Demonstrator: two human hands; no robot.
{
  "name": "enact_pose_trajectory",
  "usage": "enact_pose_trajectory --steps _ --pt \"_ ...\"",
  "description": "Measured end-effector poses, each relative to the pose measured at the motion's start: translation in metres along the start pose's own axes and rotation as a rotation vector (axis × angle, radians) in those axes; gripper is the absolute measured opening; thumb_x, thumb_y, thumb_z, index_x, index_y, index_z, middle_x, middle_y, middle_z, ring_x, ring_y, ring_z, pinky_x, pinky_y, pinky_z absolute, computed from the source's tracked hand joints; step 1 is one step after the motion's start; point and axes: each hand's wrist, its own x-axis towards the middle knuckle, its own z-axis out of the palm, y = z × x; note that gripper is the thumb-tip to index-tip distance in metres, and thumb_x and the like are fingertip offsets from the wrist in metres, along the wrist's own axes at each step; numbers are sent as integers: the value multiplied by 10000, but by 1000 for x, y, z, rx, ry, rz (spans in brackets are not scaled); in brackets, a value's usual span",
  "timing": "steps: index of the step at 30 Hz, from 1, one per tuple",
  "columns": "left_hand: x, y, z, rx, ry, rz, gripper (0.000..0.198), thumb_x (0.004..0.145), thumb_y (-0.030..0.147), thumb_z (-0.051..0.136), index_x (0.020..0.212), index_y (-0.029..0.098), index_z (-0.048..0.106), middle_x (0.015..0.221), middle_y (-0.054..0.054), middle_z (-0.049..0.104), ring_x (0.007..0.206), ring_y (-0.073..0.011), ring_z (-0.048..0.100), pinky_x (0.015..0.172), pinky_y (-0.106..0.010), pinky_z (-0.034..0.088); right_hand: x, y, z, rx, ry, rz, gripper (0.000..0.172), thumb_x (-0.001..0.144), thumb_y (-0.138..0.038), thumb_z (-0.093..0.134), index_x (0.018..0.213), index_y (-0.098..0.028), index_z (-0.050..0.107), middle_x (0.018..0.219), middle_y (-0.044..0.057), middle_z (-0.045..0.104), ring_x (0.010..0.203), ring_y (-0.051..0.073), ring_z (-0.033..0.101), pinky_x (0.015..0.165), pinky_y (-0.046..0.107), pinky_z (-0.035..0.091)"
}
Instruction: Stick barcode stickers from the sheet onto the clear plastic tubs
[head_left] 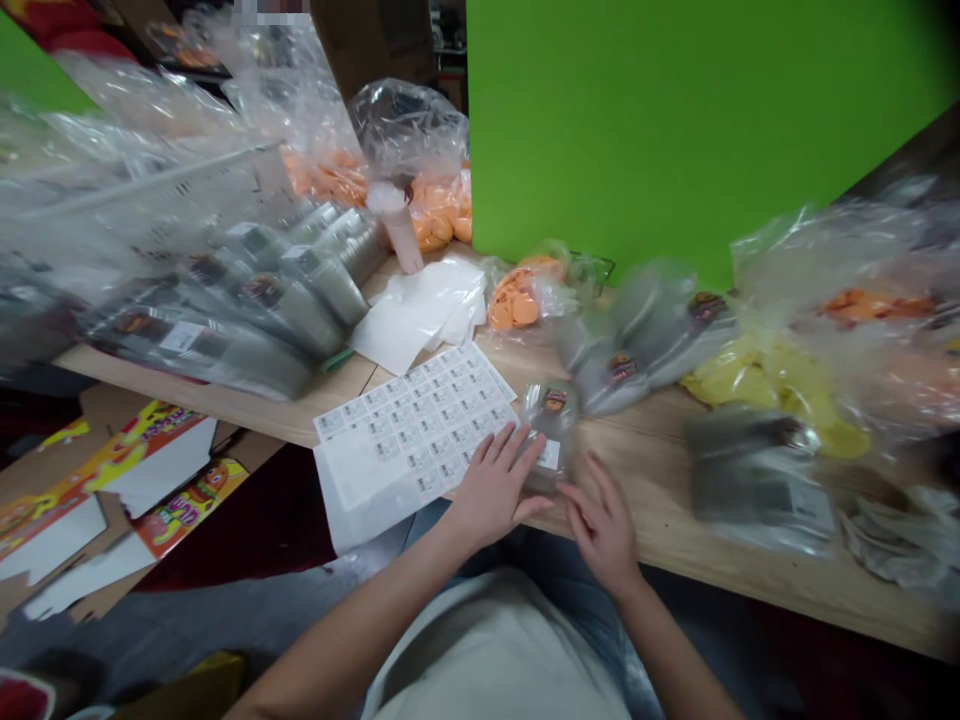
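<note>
A clear plastic pack (551,405) with a small round logo and a white label (549,455) lies at the table's front edge. My left hand (491,490) is open, fingers stretched out, their tips on the label and the pack's left side. At the pack's lower right corner is my right hand (606,525), fingers apart and slightly bent, touching or very near the edge. I cannot tell whether it presses on the plastic. Left of the pack, a sheet of printed stickers (439,425) overhangs the table edge, part of its backing bare.
Stacked clear packs (292,290) fill the left side. White sheets (424,305), an orange-filled bag (525,295) and more clear packs (637,345) lie behind. To the right are a yellow-filled bag (780,385) and blurred packs (757,480). Printed cardboard (187,500) sits lower left.
</note>
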Motion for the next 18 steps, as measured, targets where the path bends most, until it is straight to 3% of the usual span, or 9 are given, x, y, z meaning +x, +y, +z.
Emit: enact_pose_trajectory --steps 2,3,6,8,10,12,14,16,18 --pt "1 0 -1 -49 -4 5 698 821 606 370 1395 221 271 1473 -101 262 1373 -278 169 1089 -469 185 7 1 -1 41 112 66 421 797 -208 558 1210 -234 479 1324 117 425 1223 264 420 965 479 403" --pt "0 -1 -1 -90 0 14 690 819 597 389 1390 223 281 1469 -102 270 1372 -278 170 1090 -471 181 14 1 0 36 97 70 483 781 -248 587 1243 -219 449 1305 126 446 1219 274 420 965 493 400" --pt "-9 -2 -3 -324 91 -34 636 835 525 443 1373 215 304 1445 -116 311 1352 -266 224 1082 -459 211 34 -1 4 -13 -138 -21 513 798 -304 566 1284 -213 431 1308 126 460 1231 280 402 964 494 400" --pt "-22 1 -8 -580 226 -225 524 857 455 453 1306 191 392 1358 -137 422 1266 -252 370 1028 -431 307 42 -6 3 -16 -161 -47 442 815 -304 543 1246 -231 476 1285 113 479 1195 260 438 946 466 420" --pt "-34 7 -17 -917 302 -471 412 862 409 471 1198 171 481 1226 -136 529 1130 -229 498 937 -388 398 43 -15 -3 14 -67 -43 456 794 -316 579 1231 -228 484 1247 115 497 1158 251 467 940 457 424" --pt "-39 15 -28 -1340 190 -600 375 846 384 515 1152 167 515 1138 -119 584 1048 -212 557 887 -357 436 39 -27 -13 45 -5 -76 491 767 -307 619 1231 -231 476 1252 118 488 1162 257 461 945 466 416" --pt "-35 24 -36 -1734 -7 -609 364 825 346 566 1139 166 536 1061 -100 629 985 -189 599 882 -334 449 33 -36 -24 65 -18 -126 489 767 -259 622 1234 -244 476 1304 116 449 1185 262 445 945 468 415" --pt "-26 33 -39 -1982 -127 -620 299 807 306 604 1065 158 580 942 -71 666 887 -152 636 871 -302 461 26 -41 -36 57 -11 -140 465 772 -194 608 1219 -258 495 1374 111 377 1214 270 423 941 465 419" --pt "-16 41 -36 -2112 -147 -656 205 802 278 618 961 150 608 846 -37 671 807 -114 645 857 -267 472 16 -40 -48 29 45 -121 447 765 -127 597 1185 -263 528 1415 103 320 1235 283 407 948 471 413"
